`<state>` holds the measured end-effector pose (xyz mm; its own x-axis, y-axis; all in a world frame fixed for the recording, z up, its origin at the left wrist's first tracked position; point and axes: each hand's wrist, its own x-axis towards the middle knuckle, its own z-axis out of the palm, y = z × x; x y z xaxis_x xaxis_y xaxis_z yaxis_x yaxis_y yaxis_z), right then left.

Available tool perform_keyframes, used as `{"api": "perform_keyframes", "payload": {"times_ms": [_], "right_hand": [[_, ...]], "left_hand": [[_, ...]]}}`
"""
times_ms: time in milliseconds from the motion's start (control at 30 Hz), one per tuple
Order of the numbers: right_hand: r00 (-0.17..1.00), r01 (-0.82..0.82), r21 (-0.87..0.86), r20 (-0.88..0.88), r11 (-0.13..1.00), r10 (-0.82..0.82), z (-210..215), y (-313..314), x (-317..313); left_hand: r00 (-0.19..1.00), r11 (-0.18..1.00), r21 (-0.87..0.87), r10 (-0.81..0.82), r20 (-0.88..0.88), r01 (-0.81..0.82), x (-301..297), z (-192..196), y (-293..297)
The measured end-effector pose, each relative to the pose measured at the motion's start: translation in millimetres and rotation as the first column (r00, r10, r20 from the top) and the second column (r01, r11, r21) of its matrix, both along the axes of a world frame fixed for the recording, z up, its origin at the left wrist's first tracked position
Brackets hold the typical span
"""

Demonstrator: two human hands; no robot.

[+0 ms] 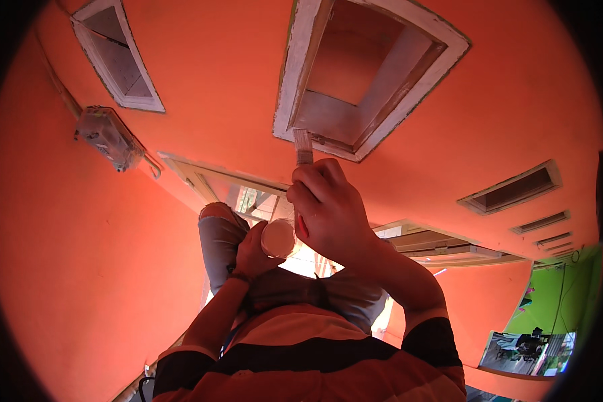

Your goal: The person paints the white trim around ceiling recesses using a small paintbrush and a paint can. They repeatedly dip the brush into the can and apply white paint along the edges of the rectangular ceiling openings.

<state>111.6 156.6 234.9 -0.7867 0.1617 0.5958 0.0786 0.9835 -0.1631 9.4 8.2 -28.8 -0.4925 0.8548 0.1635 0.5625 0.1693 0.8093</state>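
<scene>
Right hand (331, 211) is gripping a paintbrush (303, 151), bristles overlapping the near-left corner of a white-edged frame (291, 87); contact uncertain. Left hand (250, 253) is curling around a cup (279, 239) of pale liquid, nearer and to the left. Coating the frame seems the step in hand; the next move likely calls for drawing bristles along the border, sparing the orange wall (208, 87). A second frame (142, 102) and a wall-mounted box (110, 139) are sitting far left; a green wall (546, 295) is showing right.

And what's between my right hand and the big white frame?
The paintbrush, reaching from your right hand to the white frame, in the head view.
</scene>
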Motion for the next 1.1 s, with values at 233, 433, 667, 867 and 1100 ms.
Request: {"api": "perform_keyframes", "payload": {"times_ms": [233, 433, 667, 867, 1100], "right_hand": [[0.996, -0.009, -0.048, -0.094, 0.999, 0.004, 12.1, -9.0, 1.0], [0.992, 0.125, -0.105, -0.02, 0.987, -0.127, 28.6, -5.0, -5.8], [0.996, 0.07, -0.177, -0.037, 0.982, -0.078, 49.5, 15.4, -12.4], [0.995, 0.064, -0.189, -0.059, 0.98, -0.077, 46.7, 5.9, -7.6], [0.993, 0.108, -0.2, -0.025, 0.974, -0.115, 41.1, 4.3, -2.4]], "left_hand": [[1.0, 1.0, 0.001, -0.01, -0.003, 0.01, -0.9, -0.2, 3.9], [1.0, 1.0, 0.023, 0.003, -0.001, -0.003, -1.2, -5.7, 0.7], [1.0, 1.0, -0.005, -0.008, 0.006, 0.008, -0.6, 4.5, -1.4], [0.999, 0.999, 0.012, -0.037, 0.013, 0.037, -2.7, 5.1, -3.7], [0.999, 0.995, 0.096, -0.026, -0.046, 0.03, -4.2, -1.6, -3.8]]}}
